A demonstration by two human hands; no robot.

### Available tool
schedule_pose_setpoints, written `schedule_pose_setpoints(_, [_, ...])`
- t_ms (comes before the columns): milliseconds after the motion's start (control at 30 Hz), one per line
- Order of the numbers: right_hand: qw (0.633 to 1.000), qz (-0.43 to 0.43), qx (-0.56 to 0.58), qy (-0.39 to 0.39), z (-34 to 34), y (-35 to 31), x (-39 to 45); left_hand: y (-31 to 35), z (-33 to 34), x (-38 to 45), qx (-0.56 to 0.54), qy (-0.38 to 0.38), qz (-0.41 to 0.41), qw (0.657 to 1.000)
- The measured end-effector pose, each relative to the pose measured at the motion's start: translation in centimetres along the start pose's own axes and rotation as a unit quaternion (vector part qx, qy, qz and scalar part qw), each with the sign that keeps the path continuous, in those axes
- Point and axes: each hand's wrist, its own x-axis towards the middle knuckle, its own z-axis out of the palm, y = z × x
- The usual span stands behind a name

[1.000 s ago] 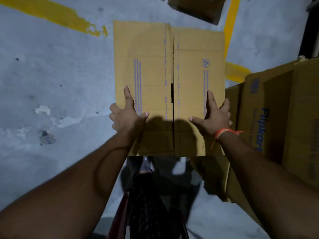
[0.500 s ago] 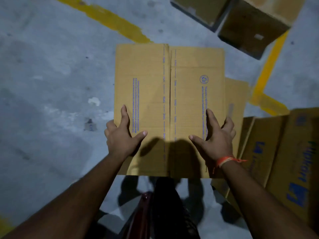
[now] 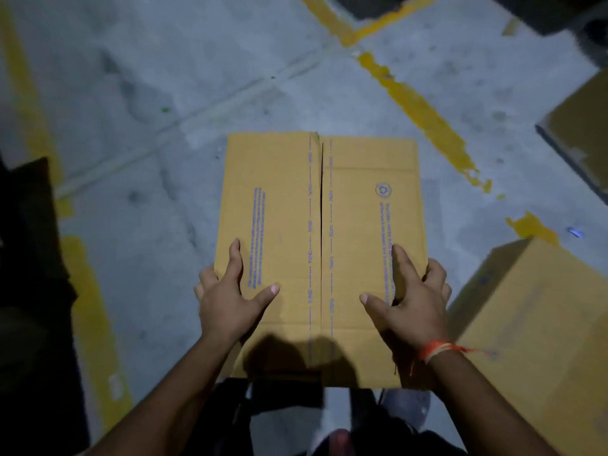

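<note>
Box (image 3: pixel 322 225) sits mid-frame in the head view, flaps closed, seam running away from the person, above the grey floor (image 3: pixel 148 93). Left hand (image 3: pixel 227 301) grips its left edge and right hand (image 3: pixel 411 304) its right edge, thumbs and forefingers spread on top, other fingers curled over the sides. Second box (image 3: pixel 533 324) lies just right of it, yellow line (image 3: pixel 421 106) beyond.

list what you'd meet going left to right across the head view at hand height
yellow floor stripe -> left hand -> held cardboard box -> right hand -> second cardboard box on the floor
</note>
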Motion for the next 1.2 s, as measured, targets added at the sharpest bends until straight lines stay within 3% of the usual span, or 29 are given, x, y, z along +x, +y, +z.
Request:
schedule_pose_setpoints(267, [0.997,-0.074,-0.01,-0.02,8.0,-3.9,0.1,-8.8,-1.7,1.5,0.032,-0.005,-0.066,0.997])
schedule_pose_setpoints(500, [0.995,-0.098,-0.021,0.001,6.6,-5.1,-4.9,-10.5,-4.7,-3.5,-0.013,0.003,-0.033,0.999])
schedule_pose_setpoints(767, [0.991,-0.127,-0.017,0.029,1.9,-5.9,-11.8,-9.9,-8.1,-10.7,-0.043,0.061,-0.008,0.997])
schedule_pose_setpoints(1000, [0.993,-0.117,-0.005,0.003,4.5,-4.6,-9.8,-9.9,-7.7,-8.5,0.003,0.092,-0.004,0.996])
schedule_pose_setpoints(1200, [0.995,-0.097,-0.001,-0.033,6.4,-5.5,-4.5,-11.8,-4.9,-4.1,-0.017,0.046,-0.022,0.999])
